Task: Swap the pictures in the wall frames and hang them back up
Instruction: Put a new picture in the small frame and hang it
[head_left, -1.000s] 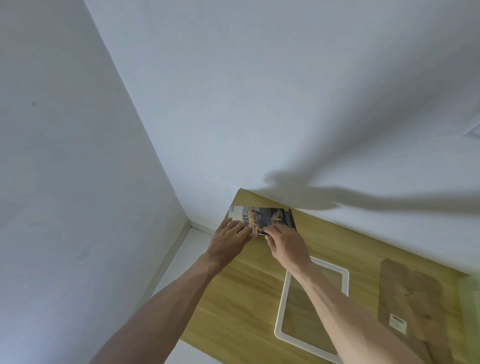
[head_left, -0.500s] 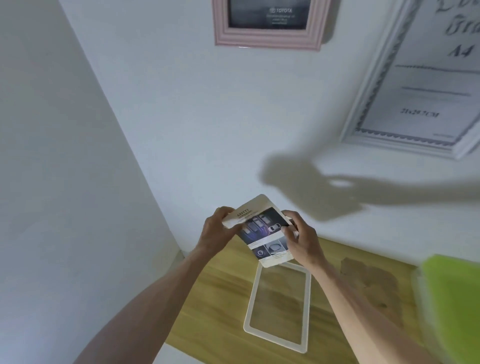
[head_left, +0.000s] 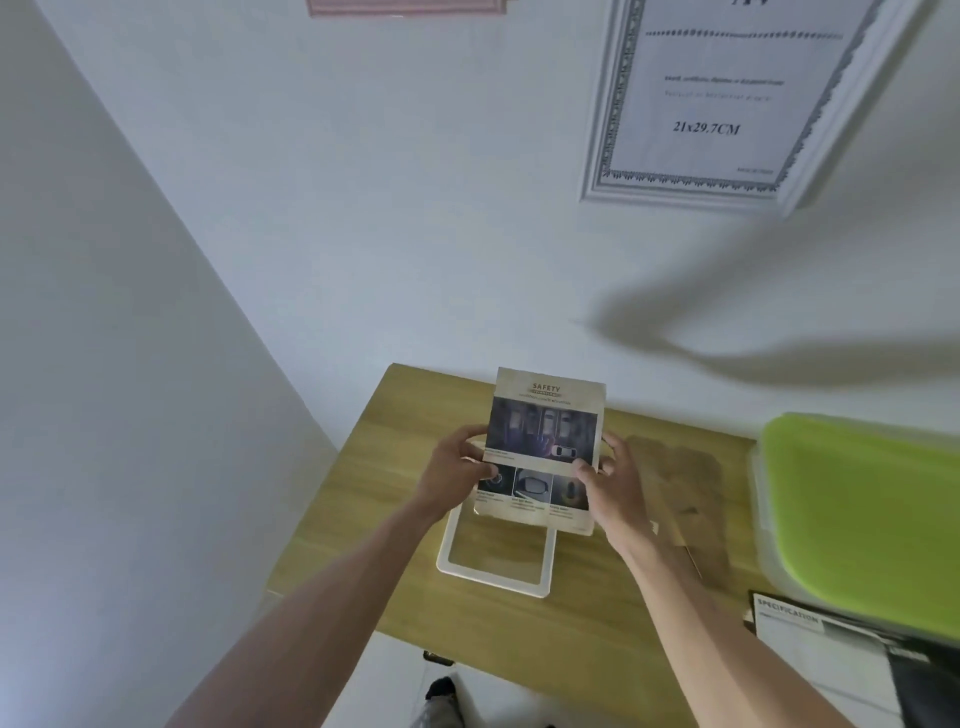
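Your hands hold picture (head_left: 543, 447): beige border, dark purple car photos. Empty frame (head_left: 493, 574) under it: white. Table (head_left: 395, 525): light wood grain. Lidded box (head_left: 862, 525) at your right: lime green. Wall frame (head_left: 696, 104): silver-white, ornate patterned border. Second wall frame (head_left: 405, 7): pink.

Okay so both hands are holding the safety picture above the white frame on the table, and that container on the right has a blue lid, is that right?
Not quite: the container's lid is bright green, not blue, as the head view shows. The rest holds: the left hand and right hand hold the safety picture by its sides above the white frame lying on the table.
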